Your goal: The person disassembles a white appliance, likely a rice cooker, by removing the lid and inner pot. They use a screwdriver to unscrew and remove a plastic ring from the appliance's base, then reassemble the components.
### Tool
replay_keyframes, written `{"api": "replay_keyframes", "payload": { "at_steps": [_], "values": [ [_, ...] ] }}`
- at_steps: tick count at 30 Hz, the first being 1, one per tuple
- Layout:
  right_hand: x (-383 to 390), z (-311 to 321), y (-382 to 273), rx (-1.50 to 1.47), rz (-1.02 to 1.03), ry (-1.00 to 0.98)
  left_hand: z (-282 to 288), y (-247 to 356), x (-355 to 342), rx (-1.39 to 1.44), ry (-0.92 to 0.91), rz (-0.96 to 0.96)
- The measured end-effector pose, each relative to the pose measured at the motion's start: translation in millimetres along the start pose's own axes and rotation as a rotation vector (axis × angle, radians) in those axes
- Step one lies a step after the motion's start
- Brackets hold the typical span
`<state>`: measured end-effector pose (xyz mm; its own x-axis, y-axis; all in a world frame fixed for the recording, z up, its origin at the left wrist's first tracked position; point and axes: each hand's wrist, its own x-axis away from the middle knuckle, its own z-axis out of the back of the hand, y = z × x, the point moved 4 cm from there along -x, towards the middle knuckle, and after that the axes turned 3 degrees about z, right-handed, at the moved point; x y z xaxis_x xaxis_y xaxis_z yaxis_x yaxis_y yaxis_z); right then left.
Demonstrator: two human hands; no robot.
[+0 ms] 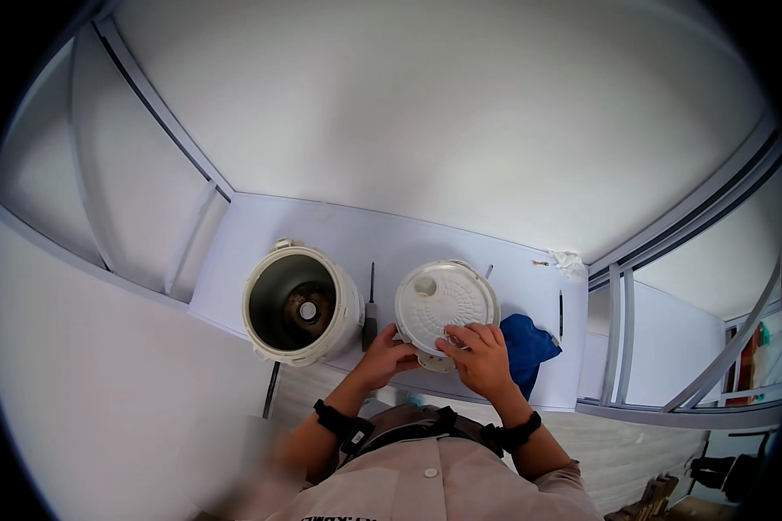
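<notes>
While left hand (382,359) holds the lid (447,300), right hand (481,359) curls over it — grip unclear.

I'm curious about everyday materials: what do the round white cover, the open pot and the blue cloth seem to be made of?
Round white cover: probably moulded plastic, given its slight sheen and raised pattern. Open pot: the smooth off-white outer shell looks like plastic; the grey inner wall, dully reflective, may be metal. Blue cloth: fabric, matte and softly crumpled; fibre unclear.
</notes>
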<state>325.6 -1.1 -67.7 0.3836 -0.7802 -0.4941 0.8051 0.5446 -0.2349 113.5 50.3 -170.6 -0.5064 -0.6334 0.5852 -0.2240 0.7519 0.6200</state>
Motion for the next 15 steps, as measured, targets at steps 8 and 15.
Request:
{"api": "replay_keyframes", "payload": {
  "at_steps": [8, 15],
  "values": [
    [-4, 10, -2, -0.095, -0.026, -0.063, 1, 1, 4, -0.017, -0.040, -0.010],
    [-11, 27, -7, -0.121, 0.009, -0.098, -5, 11, 14, -0.055, -0.054, -0.050]
  ]
}}
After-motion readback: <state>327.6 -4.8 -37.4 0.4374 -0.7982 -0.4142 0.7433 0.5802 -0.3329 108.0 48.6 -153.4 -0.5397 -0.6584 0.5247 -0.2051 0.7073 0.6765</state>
